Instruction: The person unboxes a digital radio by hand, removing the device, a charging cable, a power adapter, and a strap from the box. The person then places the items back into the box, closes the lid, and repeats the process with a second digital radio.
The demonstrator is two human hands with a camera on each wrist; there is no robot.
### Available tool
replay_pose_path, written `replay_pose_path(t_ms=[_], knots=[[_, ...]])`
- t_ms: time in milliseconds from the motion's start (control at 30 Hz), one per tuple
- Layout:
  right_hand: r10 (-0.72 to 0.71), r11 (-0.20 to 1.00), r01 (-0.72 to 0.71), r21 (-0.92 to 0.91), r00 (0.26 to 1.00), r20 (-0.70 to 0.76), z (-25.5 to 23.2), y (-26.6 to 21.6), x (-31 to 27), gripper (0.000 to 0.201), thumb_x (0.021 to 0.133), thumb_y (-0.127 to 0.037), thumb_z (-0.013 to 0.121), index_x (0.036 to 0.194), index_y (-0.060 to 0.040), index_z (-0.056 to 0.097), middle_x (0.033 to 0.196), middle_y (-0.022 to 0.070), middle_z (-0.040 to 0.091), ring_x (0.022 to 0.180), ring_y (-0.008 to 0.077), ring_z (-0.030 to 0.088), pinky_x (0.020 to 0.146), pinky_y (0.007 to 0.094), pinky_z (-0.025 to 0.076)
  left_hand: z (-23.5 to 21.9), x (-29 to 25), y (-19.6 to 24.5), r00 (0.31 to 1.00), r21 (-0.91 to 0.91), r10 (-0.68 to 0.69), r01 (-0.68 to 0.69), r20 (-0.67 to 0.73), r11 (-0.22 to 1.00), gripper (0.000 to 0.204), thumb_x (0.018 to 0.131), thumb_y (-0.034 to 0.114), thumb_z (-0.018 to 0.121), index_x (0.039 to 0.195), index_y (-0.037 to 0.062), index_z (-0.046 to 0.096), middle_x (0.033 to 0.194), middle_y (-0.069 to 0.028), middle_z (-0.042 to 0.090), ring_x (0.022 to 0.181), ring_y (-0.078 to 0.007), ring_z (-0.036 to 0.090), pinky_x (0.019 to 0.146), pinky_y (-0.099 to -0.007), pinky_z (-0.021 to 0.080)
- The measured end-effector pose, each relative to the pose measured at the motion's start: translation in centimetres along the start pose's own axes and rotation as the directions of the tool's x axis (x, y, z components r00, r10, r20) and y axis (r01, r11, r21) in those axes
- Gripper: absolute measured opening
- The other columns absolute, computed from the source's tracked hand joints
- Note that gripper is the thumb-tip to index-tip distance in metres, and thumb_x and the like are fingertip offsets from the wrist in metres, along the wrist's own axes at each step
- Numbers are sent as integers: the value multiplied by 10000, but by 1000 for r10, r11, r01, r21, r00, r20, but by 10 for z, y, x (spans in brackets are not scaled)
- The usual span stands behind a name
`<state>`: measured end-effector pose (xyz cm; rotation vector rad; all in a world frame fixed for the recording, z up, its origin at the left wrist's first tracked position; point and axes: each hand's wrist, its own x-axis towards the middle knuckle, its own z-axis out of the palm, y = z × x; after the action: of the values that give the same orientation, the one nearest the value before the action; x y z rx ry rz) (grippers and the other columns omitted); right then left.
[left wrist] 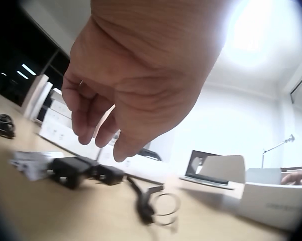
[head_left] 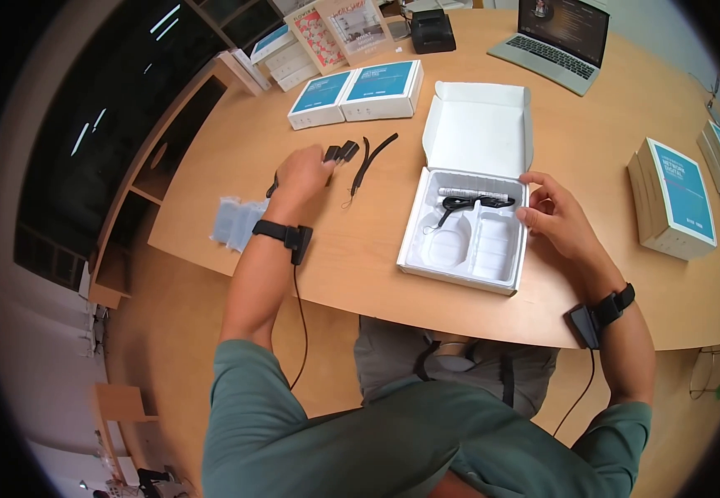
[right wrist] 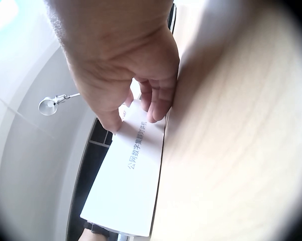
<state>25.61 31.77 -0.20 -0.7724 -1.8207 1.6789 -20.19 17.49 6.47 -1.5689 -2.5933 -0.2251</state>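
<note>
My left hand (head_left: pixel 304 176) hovers over two black power adapters (left wrist: pixel 69 171) on the table, fingers hanging loosely bent and holding nothing. Just right of the adapters lies a black wrist strap (head_left: pixel 363 172) with a thin loop. An open white box (head_left: pixel 414 259) with a moulded tray stands in front of me, its lid (head_left: pixel 480 124) folded back. In the tray's upper part are a black cable (head_left: pixel 458 202) and a white printed packet (head_left: pixel 462 193). My right hand (head_left: pixel 566 222) grips the box's right wall, thumb at the rim and fingers along the outer side.
Translucent plastic sleeves (head_left: pixel 234 222) lie by my left wrist. Two blue-and-white boxes (head_left: pixel 381 90) are behind the adapters. A laptop (head_left: pixel 547 62) stands at the back right, and more stacked boxes (head_left: pixel 677 199) are at the right. The table's front edge runs close to my body.
</note>
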Motion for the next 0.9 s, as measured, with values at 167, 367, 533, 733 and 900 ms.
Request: replay_pose_path(t_ms=[167,367,533,733,900], knots=[[-4,1000,4,-26,1000,6,1,0,1,543,991,-155,848,1472,-58,615,997,9,581,810,87,597,696,259,539,25,-15,-28,998,100,-60,59,5,993,356,961,351,773,1095,23,739,1111,-249,796,1099,-456,746,922,-580,572],[-2,999,2,-32,1000,3,1,-3,-1,529,994,-169,853,1464,-76,628,1001,9,585,819,86,588,686,256,530,6,-23,-8,980,-5,-61,61,-188,998,429,973,277,772,1273,-22,707,1095,-253,797,1034,-448,766,923,-563,584],[10,1000,-9,-21,1000,18,0,-1,1,531,1001,-175,848,1473,-80,625,1000,6,583,826,85,588,693,261,539,-30,-81,85,928,-563,372,-324,-32,760,395,957,194,801,1312,32,742,1018,-136,790,913,-279,772,848,-386,607],[-13,1000,13,-23,1000,10,-1,2,2,528,1002,-166,845,1473,-80,622,996,-3,554,829,79,581,705,259,545,-2,-115,149,750,-201,661,-643,33,739,302,914,283,785,1146,93,753,924,-144,741,939,-392,716,835,-530,550],[-2,998,2,-56,1000,-5,1,1,1,536,999,-146,828,1483,-66,613,1030,8,571,853,89,620,713,266,563,9,-118,156,729,-147,677,-662,100,735,302,931,327,793,1137,109,754,904,-125,734,925,-374,713,830,-540,529]])
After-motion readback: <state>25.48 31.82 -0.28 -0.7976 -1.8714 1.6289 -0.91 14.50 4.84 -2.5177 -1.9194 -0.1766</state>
